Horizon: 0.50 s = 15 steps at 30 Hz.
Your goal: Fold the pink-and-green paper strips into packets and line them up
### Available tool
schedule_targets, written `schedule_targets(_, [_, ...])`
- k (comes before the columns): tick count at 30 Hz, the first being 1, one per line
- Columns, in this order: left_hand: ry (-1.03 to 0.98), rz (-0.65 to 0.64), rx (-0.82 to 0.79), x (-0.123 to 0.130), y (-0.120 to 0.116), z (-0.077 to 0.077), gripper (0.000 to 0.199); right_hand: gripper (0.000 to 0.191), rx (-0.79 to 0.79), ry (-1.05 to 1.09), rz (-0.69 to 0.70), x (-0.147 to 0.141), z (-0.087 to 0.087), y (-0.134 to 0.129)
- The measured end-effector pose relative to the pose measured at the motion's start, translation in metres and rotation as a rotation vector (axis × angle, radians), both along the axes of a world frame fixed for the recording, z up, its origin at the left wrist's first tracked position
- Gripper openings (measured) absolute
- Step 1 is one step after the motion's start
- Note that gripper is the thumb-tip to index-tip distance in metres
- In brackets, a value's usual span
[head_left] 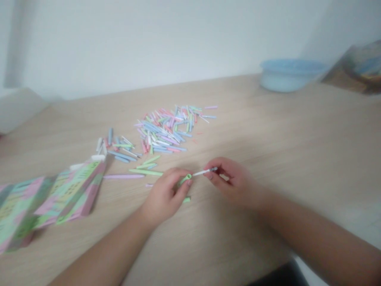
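My left hand (168,194) pinches a green pen barrel (188,177) between thumb and fingers, its round open end facing up and to the right. In my right hand (230,178) is a thin white pen refill (201,172) with a greyish end at the fingertips. The refill's free end points left and lies close to the barrel's mouth; I cannot tell whether they touch. A short green pen piece (186,199) shows just below my left hand. Left of it, a long green pen part (145,172) and a lilac pen part (123,176) lie on the table.
A large pile of pastel pen parts (166,129) spreads over the middle of the wooden table (268,139). A smaller group (119,147) lies to its left. Pastel printed boxes (71,190) stand at the left front. A blue basin (290,75) sits at the back right.
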<state>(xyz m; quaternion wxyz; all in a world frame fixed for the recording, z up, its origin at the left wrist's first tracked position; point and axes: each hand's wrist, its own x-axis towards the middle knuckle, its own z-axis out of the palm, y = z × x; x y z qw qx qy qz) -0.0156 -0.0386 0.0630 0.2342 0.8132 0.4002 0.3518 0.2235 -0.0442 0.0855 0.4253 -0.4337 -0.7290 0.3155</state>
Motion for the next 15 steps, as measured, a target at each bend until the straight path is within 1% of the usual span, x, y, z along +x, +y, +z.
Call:
schedule_targets(4, [0.014,-0.005,0.022,0.0,0.001,-0.001,0.016,0.01,0.12,0.035,-0.02,0.003,0.007,-0.003])
schedule_targets(8, [0.022,-0.024,0.036,-0.001,0.0,-0.001,0.018,0.004,0.253,0.057,-0.004,0.004,0.015,-0.007])
schedule_targets(12, [0.026,-0.038,0.051,-0.001,-0.001,0.0,0.021,0.007,0.322,0.025,0.058,0.005,0.02,-0.008])
schedule_targets(15, [0.027,-0.055,0.035,-0.001,0.001,0.0,0.021,0.009,0.35,0.001,0.071,0.008,0.021,-0.007])
